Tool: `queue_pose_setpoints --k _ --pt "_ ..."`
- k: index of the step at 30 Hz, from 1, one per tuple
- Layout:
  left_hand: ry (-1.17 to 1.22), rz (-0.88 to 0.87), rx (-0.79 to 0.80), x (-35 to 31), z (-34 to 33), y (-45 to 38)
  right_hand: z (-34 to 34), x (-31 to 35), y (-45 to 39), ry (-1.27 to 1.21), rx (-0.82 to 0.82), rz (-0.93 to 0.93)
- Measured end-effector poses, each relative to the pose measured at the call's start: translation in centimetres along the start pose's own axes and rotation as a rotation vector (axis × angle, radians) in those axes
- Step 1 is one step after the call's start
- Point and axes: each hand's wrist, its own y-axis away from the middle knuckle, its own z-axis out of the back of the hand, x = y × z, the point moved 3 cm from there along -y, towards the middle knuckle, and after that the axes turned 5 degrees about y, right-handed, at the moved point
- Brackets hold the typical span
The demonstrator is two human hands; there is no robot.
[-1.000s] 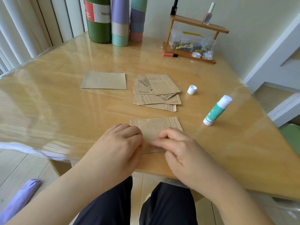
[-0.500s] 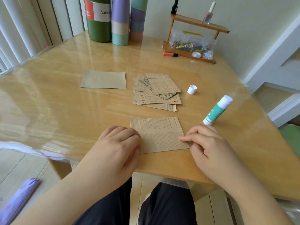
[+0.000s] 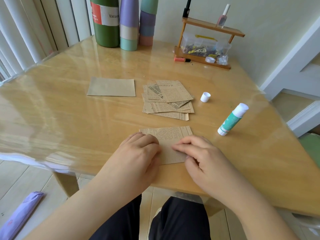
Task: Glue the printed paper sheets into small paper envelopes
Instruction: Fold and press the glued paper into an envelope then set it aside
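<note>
Since half a second ago the right hand (image 3: 204, 158) has slid from the right edge of the folded printed sheet (image 3: 170, 141) back onto its middle, fingers curled loosely with the tips pressing the paper; whether it pinches a flap I cannot tell. At 9 o'clock of it the left hand (image 3: 138, 153) has stayed put, fingers bent and resting on the sheet's left part, seemingly holding it flat. That sheet lies near the front edge of the wooden table (image 3: 69, 118).

At 12 o'clock of the sheet sits a loose pile of printed sheets (image 3: 168, 99), and at 9 o'clock of the pile a plain brown envelope (image 3: 111, 86) lies flat. An uncapped glue stick (image 3: 232, 119) lies tilted at 2 o'clock of the hands, its white cap (image 3: 205, 97) standing apart at 12 o'clock of it.

Further back, a small wooden rack (image 3: 206, 40) carries a clear plastic box (image 3: 202, 44) holding what look like small dark and yellow clips, with two nail polish bottles on its top shelf. Three tall flasks (image 3: 119, 23) stand at the far edge, at 11 o'clock.
</note>
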Motion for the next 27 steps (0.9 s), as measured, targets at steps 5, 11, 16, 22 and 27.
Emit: queue_pose_setpoints --k 5,11,16,22,27 --pt "-0.019 0.069 -0.033 1.1 0.9 1.1 1.3 -2.9 0.9 0.072 -0.054 -0.122" --pt "-0.095 0.083 -0.004 1.2 0.8 0.6 1.5 -2.5 -0.1 0.178 -0.14 -0.069" --pt "-0.078 0.038 0.025 0.3 0.5 -1.1 0.5 0.1 -2.0 0.054 -0.01 0.005" --pt "-0.051 0.048 0.056 0.2 0.1 -1.0 -0.3 0.5 -2.4 0.014 0.072 0.031" --pt "-0.086 0.076 0.0 1.1 0.9 0.2 1.1 -2.3 -1.2 0.043 -0.012 -0.113"
